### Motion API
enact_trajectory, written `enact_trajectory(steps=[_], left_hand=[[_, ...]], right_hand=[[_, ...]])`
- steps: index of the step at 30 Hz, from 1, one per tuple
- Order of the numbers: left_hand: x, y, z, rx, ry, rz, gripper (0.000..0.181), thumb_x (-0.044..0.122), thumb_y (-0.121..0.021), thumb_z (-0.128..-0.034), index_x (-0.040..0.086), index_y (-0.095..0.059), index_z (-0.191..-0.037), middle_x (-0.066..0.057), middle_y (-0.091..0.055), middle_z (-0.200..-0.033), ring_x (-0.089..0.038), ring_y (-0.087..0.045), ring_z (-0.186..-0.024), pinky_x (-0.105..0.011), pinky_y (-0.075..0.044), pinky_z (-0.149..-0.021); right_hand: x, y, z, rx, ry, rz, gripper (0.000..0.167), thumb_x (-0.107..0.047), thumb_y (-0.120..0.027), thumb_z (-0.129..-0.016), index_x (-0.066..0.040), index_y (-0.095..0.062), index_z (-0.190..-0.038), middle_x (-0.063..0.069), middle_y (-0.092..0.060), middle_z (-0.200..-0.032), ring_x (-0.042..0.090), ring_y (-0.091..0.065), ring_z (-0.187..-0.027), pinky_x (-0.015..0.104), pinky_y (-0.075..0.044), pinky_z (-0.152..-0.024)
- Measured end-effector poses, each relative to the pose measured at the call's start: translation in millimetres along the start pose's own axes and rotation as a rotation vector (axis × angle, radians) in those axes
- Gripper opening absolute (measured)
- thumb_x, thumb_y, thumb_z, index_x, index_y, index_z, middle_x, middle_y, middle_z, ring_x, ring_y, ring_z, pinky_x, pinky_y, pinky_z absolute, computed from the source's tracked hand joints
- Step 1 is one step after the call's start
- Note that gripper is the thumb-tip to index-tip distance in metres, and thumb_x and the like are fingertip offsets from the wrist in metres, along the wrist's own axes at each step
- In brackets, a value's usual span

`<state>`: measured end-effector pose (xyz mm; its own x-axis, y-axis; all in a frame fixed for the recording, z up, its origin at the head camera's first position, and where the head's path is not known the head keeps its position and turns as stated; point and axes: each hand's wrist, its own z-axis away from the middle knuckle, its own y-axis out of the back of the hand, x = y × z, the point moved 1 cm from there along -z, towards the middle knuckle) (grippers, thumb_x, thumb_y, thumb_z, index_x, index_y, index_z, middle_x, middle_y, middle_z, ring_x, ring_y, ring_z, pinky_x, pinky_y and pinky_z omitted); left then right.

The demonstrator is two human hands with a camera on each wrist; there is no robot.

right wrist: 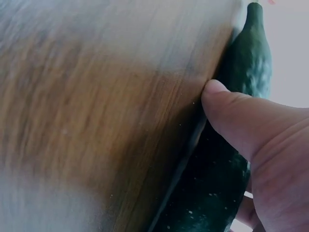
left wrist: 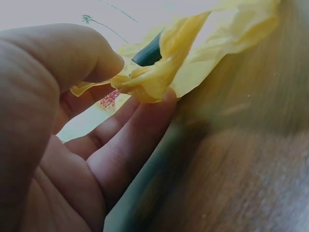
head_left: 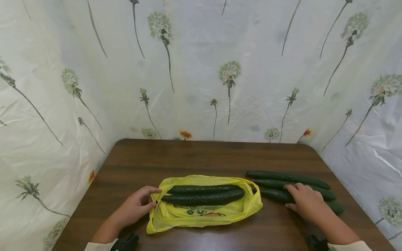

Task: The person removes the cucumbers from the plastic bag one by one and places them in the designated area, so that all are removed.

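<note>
A yellow plastic bag (head_left: 176,221) lies spread open on the table, with two dark green cucumbers (head_left: 204,199) side by side in it. At the bag's left end my left hand (head_left: 135,205) pinches its edge between thumb and fingers; the left wrist view shows the crumpled film (left wrist: 154,79) there. Three more cucumbers lie to the right of the bag. My right hand (head_left: 305,202) is over them and grips the nearest cucumber (head_left: 276,196), its thumb (right wrist: 231,108) along the near side. The other fingers are mostly hidden behind it in the right wrist view.
The far cucumber (head_left: 287,177) and the middle cucumber (head_left: 317,190) lie just beyond the gripped one. Beneath everything is a brown wooden table (head_left: 201,157) with rounded far corners. A pale floral curtain (head_left: 194,87) surrounds its back and sides.
</note>
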<state>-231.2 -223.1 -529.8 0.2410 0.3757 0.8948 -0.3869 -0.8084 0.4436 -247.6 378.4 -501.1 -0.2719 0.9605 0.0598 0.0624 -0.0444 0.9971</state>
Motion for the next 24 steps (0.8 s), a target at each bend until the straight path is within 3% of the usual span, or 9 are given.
enact_trajectory(steps=[6, 24], left_hand=[[-0.1, 0.2, 0.4, -0.004, 0.002, 0.007, 0.039, 0.013, -0.064, -0.1053, 0.013, -0.059, -0.144, -0.015, -0.056, -0.139, -0.015, -0.061, -0.083, -0.031, -0.055, -0.071], [0.5, 0.5, 1.1, 0.001, 0.005, 0.009, 0.039, 0.014, -0.065, -0.1051, 0.014, -0.059, -0.143, -0.014, -0.055, -0.141, -0.015, -0.061, -0.085, -0.031, -0.055, -0.072]], right_hand=[[1.9, 1.5, 0.5, -0.085, -0.025, -0.037, 0.064, -0.042, -0.087, -0.083, -0.012, -0.064, -0.135, 0.015, -0.063, -0.118, 0.030, -0.062, -0.090, 0.042, -0.048, -0.057], [6.1, 3.7, -1.9, -0.209, -0.043, -0.067, 0.071, -0.056, -0.079, -0.088, -0.010, -0.061, -0.140, 0.017, -0.062, -0.122, 0.033, -0.063, -0.093, 0.046, -0.050, -0.058]])
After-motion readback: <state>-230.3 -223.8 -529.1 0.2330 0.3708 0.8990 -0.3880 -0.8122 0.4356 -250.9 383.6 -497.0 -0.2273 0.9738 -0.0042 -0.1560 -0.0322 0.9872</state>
